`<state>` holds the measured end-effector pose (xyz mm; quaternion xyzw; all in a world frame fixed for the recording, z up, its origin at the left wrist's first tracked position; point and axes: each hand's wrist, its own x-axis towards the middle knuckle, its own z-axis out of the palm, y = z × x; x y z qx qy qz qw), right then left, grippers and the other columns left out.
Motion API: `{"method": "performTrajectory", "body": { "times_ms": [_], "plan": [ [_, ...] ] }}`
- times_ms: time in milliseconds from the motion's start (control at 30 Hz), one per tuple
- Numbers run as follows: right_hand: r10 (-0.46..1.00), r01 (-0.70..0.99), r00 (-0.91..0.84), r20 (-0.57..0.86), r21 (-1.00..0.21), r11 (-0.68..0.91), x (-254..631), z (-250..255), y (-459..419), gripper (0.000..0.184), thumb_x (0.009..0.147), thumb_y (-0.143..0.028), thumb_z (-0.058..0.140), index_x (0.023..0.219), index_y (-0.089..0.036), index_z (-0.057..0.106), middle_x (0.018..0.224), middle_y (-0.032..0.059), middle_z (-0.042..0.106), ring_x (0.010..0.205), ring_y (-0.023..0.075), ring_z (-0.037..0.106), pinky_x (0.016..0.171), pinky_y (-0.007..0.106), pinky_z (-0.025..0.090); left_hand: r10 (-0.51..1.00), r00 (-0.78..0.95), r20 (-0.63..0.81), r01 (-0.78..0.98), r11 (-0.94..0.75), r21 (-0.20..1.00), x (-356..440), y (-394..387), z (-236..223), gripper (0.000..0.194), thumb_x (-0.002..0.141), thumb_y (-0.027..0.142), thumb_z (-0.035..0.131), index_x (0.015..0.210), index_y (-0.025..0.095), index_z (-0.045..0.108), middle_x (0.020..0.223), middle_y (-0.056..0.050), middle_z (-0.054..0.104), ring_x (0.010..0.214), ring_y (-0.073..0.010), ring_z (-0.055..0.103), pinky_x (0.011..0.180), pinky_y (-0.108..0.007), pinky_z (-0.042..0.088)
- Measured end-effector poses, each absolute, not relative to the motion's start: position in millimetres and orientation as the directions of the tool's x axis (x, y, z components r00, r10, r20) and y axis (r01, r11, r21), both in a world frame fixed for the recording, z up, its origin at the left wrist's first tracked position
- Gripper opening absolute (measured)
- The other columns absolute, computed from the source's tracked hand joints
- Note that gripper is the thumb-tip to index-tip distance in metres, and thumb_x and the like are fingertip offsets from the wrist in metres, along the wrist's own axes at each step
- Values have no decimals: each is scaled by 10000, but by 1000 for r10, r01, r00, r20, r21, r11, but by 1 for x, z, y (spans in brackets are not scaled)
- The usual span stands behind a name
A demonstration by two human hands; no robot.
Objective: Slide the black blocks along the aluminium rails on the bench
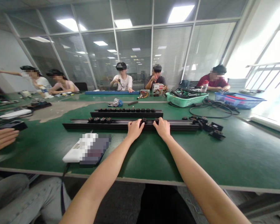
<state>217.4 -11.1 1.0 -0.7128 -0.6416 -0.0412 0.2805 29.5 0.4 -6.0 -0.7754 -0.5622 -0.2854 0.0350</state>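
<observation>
Both of my hands lie palm down on a long black metal rail (pixel 121 126) that runs across the green table. My left hand (pixel 135 130) has its fingers curled over the rail, next to a row of small black blocks (pixel 96 120). My right hand (pixel 162 128) grips the rail a little further right, with its fingertips beside another black block (pixel 156 120). A second black rail (pixel 127 114) lies just beyond, carrying a longer row of similar blocks. Loose black brackets (pixel 212 130) sit near the rail's right end.
A pixelated white-and-dark device (pixel 87 149) lies left of my forearms on the green table (pixel 224 155). A co-worker's hand (pixel 2 139) rests at the left edge. A green basket (pixel 186 99) and a blue basket (pixel 239 100) stand beyond, with black cables (pixel 212 110) nearby.
</observation>
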Motion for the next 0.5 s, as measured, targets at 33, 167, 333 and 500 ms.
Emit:
{"method": "performTrajectory", "body": {
  "times_ms": [33, 167, 333, 500],
  "plan": [
    [891, 936, 175, 418, -352, -18, 218, 1, -11, 277, 1055, -397, 511, 1124, -156, 628, 1092, 174, 765, 1088, 303, 690, 902, 357, 399, 853, 196, 484, 894, -358, 270, 30, 1, -6, 336, 1098, 425, 450, 1317, 227, 610, 1236, -95, 766, 1213, -264, 675, 1084, -432, 352],
    [884, 932, 183, 430, -361, -17, 218, -2, -10, 305, 1054, -417, 505, 1155, -153, 620, 1095, 177, 767, 1068, 304, 697, 917, 367, 395, 853, 163, 496, 897, -337, 285, 34, 3, -7, 339, 1093, 465, 459, 1283, 241, 630, 1194, -89, 774, 1187, -270, 678, 1068, -434, 354],
    [872, 931, 191, 451, -365, -15, 217, -7, -10, 370, 1056, -475, 503, 1171, -145, 622, 1104, 182, 764, 1090, 318, 687, 972, 392, 374, 851, 130, 508, 897, -319, 304, 37, 4, -5, 339, 1088, 497, 472, 1222, 249, 660, 1144, -78, 779, 1139, -270, 681, 1066, -443, 341],
    [873, 924, 203, 443, -382, -21, 217, -8, -8, 375, 1070, -466, 482, 1219, -150, 618, 1160, 187, 754, 1132, 312, 671, 978, 388, 365, 845, 129, 519, 888, -331, 320, 37, 4, -5, 356, 1088, 517, 476, 1199, 243, 675, 1138, -69, 779, 1134, -263, 678, 1072, -442, 326]
  ]
}}
